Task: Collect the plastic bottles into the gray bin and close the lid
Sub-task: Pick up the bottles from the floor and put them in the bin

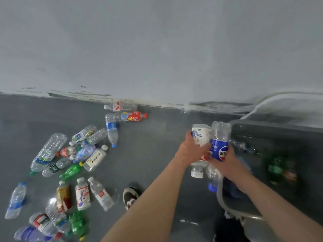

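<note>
While both hold bottles, left hand [194,147] gripping white bottle [200,135], right hand [225,161] blue-labelled bottle [219,142]

Light: dim, flat, cool gray cast
Glare: 1 small white spot on floor [53,201], lower left
Shadows: soft, faint under bottles
Blur: bin [220,194] contents smeared; hands and frame edges soft
Distortion: wide-angle, wall [157,49] base line bows
</note>
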### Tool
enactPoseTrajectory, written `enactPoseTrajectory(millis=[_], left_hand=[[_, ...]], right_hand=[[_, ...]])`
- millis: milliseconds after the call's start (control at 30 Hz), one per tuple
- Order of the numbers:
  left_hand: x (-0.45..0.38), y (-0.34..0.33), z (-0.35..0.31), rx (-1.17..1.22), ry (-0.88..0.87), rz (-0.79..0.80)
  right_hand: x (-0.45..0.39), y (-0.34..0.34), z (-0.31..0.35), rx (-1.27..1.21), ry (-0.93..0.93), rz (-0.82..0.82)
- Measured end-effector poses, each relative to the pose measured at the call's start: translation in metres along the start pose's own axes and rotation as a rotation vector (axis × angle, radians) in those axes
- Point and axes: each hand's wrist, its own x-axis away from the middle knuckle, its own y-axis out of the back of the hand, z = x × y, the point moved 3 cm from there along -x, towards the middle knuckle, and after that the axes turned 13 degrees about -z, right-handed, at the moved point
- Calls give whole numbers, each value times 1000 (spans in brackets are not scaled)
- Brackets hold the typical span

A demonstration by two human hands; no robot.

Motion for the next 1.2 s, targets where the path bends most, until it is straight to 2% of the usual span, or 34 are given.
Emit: enactPoseTrajectory(millis=[100,200,333,433,600,700,933,1033,1133,1200], left_hand=[[25,-77,-53,-33,-8,87],[44,-139,-83,-31,-49,133],[50,-178,-82,-135,-72,133],[45,-157,-70,-216,-75,96],[4,-57,-1,-263,64,-15],[-38,29,58,-190,154,-156],[-158,245,204,-184,218,-421],[-213,295,241,-373,40,-505],[-279,307,234,-717,-333,-467],[-324,304,215,-852,-504,-423]], right_hand=[[-3,92,-22,5,-69,-89],[-12,149,-51,23,-97,-137],[-22,168,-78,85,-132,-182],[-24,150,-77,188,-145,-225],[-20,63,-31,363,-25,-219],[-17,-17,17,398,153,-166],[-75,-289,102,687,555,40],[-121,-384,123,755,710,29],[-178,-438,128,831,798,-39],[-211,-461,123,860,833,-43]])
